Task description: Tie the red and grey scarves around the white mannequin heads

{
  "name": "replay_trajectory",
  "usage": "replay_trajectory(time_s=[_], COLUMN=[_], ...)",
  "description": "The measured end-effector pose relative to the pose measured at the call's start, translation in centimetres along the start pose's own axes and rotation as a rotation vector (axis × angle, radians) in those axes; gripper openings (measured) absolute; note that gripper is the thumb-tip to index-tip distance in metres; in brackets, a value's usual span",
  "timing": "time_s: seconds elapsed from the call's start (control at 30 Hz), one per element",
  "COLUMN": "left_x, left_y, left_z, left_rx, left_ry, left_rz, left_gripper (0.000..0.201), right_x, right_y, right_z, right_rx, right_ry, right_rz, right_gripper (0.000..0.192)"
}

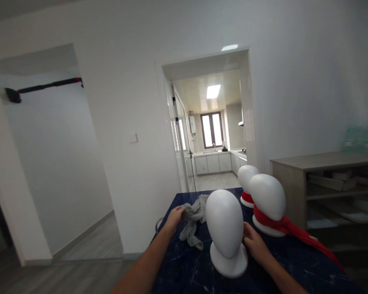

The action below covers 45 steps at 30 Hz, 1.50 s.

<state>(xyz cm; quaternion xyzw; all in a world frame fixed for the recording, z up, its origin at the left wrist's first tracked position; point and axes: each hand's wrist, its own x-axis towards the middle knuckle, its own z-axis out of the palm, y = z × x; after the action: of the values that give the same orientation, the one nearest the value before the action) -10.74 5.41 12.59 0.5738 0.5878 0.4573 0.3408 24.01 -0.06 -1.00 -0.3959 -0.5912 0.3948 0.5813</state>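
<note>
A white mannequin head [223,220] stands upright on a dark blue marbled table [184,273] in front of me. To its left, my left hand [174,217] pinches a crumpled grey scarf [194,220]. The scarf drapes on the table and runs behind the head, where the rest is hidden. At the right side of the head's neck is my right hand [255,244], its fingers curled inward and partly hidden behind the head; what they grip cannot be made out.
Two more mannequin heads, a nearer one [268,198] and a farther one [248,176], stand at the right. A red scarf [297,229] wraps the nearer one's neck and trails right. Beyond is a shelf unit [290,167] with bottles [362,139]. A doorway opens into a kitchen.
</note>
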Motion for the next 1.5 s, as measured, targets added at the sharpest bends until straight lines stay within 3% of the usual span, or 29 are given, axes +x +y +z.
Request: replay_trajectory(time_s=[0.17, 0.27, 0.33, 0.43, 0.53, 0.6, 0.67, 0.73, 0.8, 0.87, 0.9, 0.97, 1.07, 1.1, 1.17, 1.33, 1.5], left_x=[0.5, 0.1, -0.6, -2.3, -5.4, -8.1, -10.8, -13.4, -15.6, -17.7, -18.8, -20.7, -23.2, -23.8, -24.4, -22.7, -18.8], left_y=[6.0, 10.2, 13.0, 16.5, 19.1, 20.4, 21.5, 22.5, 23.6, 24.7, 25.2, 26.0, 27.0, 27.3, 27.7, 28.1, 27.5], left_z=[-6.1, -8.7, -9.7, -10.9, -11.8, -12.0, -11.6, -10.6, -9.0, -7.3, -6.4, -5.0, -4.0, -4.1, -4.7, -7.9, -9.9], left_rx=[-0.41, -0.579, -0.667, -0.725, -0.759, -0.777, -0.792, -0.814, -0.844, -0.882, -0.902, -0.943, -1.003, -1.024, -1.071, -1.183, -1.283], left_ry=[0.057, 0.042, 0.004, -0.052, -0.185, -0.277, -0.327, -0.365, -0.406, -0.451, -0.474, -0.513, -0.52, -0.499, -0.425, -0.242, -0.173], left_rz=[0.044, 0.042, -0.038, -0.097, -0.026, 0.036, 0.086, 0.117, 0.133, 0.146, 0.153, 0.17, 0.208, 0.229, 0.283, 0.404, 0.41], left_gripper=[0.017, 0.02, 0.029, 0.031, 0.028, 0.027, 0.026, 0.026, 0.028, 0.029, 0.029, 0.029, 0.03, 0.031, 0.033, 0.039, 0.042], right_x=[0.4, 0.2, 0.0, -0.6, -2.2, -4.0, -6.2, -7.9, -8.3, -7.3, -6.3, -4.1, -1.5, -1.1, -0.7, -1.1, -0.9], right_y=[1.0, 1.0, 0.3, -2.4, -6.7, -10.2, -13.6, -16.6, -18.8, -20.2, -20.7, -21.4, -21.7, -21.6, -21.2, -21.0, -23.9], right_z=[-0.4, -0.6, -0.9, -1.9, -2.6, -2.0, 0.1, 3.5, 7.7, 11.7, 13.3, 15.7, 16.7, 16.5, 15.0, 7.9, 0.6], right_rx=[0.05, 0.03, -0.035, -0.23, -0.382, -0.36, -0.315, -0.33, -0.342, -0.322, -0.293, -0.198, -0.097, -0.086, -0.069, -0.052, -0.116], right_ry=[0.047, 0.092, 0.136, 0.276, 0.523, 0.617, 0.528, 0.242, 0.006, -0.02, 0.005, 0.02, -0.135, -0.203, -0.287, -0.349, -0.289], right_rz=[-0.002, -0.02, -0.047, -0.103, -0.213, -0.324, -0.416, -0.434, -0.4, -0.381, -0.364, -0.331, -0.271, -0.233, -0.13, -0.039, -0.018], right_gripper=[0.063, 0.063, 0.062, 0.052, 0.032, 0.022, 0.023, 0.033, 0.067, 0.109, 0.119, 0.107, 0.043, 0.028, 0.015, 0.019, 0.03])
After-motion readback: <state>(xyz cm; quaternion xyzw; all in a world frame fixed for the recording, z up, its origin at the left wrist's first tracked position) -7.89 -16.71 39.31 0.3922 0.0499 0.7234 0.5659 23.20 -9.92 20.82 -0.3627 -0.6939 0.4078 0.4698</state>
